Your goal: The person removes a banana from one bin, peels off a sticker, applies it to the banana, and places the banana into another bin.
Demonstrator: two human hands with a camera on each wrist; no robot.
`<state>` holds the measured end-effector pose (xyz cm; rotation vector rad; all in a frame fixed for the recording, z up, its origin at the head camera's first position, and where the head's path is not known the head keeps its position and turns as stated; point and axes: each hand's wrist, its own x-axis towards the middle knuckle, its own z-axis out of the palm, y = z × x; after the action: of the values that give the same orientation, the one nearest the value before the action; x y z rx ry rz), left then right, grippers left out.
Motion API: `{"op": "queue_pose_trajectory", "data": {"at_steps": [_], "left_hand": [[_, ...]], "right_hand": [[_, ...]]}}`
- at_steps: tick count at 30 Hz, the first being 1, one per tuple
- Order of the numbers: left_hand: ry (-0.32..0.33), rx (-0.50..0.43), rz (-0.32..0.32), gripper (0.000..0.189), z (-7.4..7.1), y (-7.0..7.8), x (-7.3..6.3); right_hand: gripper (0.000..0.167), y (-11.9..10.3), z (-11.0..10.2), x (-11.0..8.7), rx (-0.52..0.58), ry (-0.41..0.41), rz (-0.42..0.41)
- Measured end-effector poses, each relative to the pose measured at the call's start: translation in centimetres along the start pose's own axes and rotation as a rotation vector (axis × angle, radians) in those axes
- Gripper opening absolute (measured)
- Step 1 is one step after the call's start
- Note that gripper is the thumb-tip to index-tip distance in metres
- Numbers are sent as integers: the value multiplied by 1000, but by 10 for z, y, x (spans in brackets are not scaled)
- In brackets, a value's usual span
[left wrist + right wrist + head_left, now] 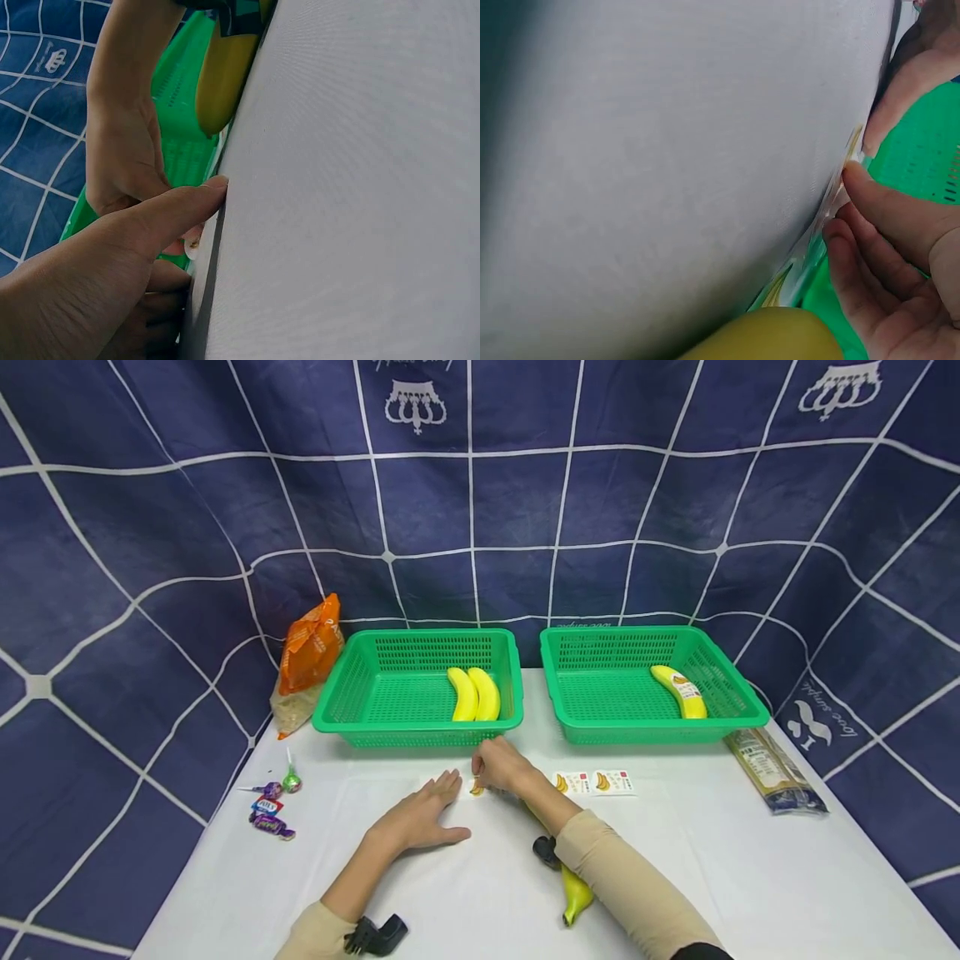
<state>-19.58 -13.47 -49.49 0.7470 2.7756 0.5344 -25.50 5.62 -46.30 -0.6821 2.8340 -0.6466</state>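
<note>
My left hand (423,818) rests on the white table, fingers spread and thumb out to the side. To its right, my right hand (501,766) pinches a small white sticker (476,788) printed with bananas; in the right wrist view the thumb and fingertips meet at the sticker's edge (851,146). The sticker also shows pale between the right fingertips in the left wrist view, partly hidden by the left thumb (180,214). Other banana stickers (613,782) lie in a strip right of the right wrist. A yellow banana (577,893) lies partly hidden under my right forearm.
Behind my hands stand two green baskets: the left basket (420,734) holds two bananas (486,695), the right basket (660,731) one stickered banana (681,692). Wrapped candies (268,820) and an orange bag (309,647) are at left, a flat packet (776,768) at right.
</note>
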Motion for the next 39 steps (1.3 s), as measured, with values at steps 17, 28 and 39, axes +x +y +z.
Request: {"op": "queue_pose_trajectory", "data": {"at_steps": [17,28,39], "left_hand": [[1,-1,-5,93,1,-1,2],[11,-4,-17,93,2,2,1],[9,0,-32,93,2,2,0]], "right_hand": [[9,-5,-11,0,-14,9,12],[11,-12,-17,-14,-12,28,-6],[10,-15,-31,-33,2,61,-65]]}}
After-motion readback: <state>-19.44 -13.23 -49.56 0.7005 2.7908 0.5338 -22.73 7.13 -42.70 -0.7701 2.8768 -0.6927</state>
